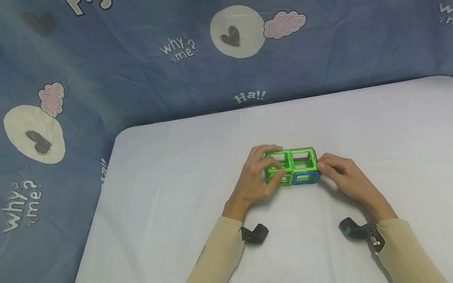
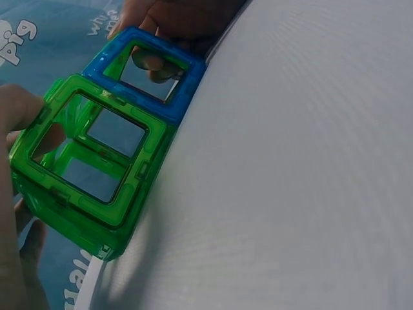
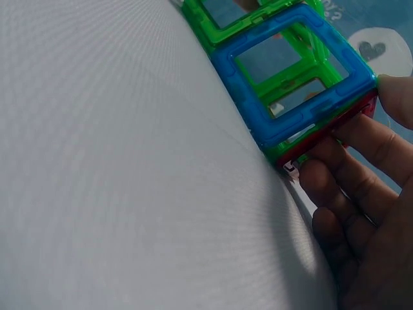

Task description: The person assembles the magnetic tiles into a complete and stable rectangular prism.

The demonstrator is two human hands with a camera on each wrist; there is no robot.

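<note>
A block of magnetic tiles [image 1: 291, 163], two hollow cubes side by side, stands on the white table. Most of its tiles are green, with a blue tile [image 3: 239, 90] on the near side of the right cube. My left hand [image 1: 253, 179] grips the left cube, thumb at the near face and fingers reaching over the top and behind. At the right end is a red tile [image 3: 310, 143], pinched at its edge by my right hand [image 1: 346, 175]. The right thumb sits at the block's upper corner, and the other fingers curl against the red face.
White cloth covers the table [image 1: 162, 179]. Behind and to the left hangs a blue printed curtain [image 1: 136, 86]. Black wrist devices are worn on the left wrist [image 1: 255, 234] and the right wrist [image 1: 358, 229].
</note>
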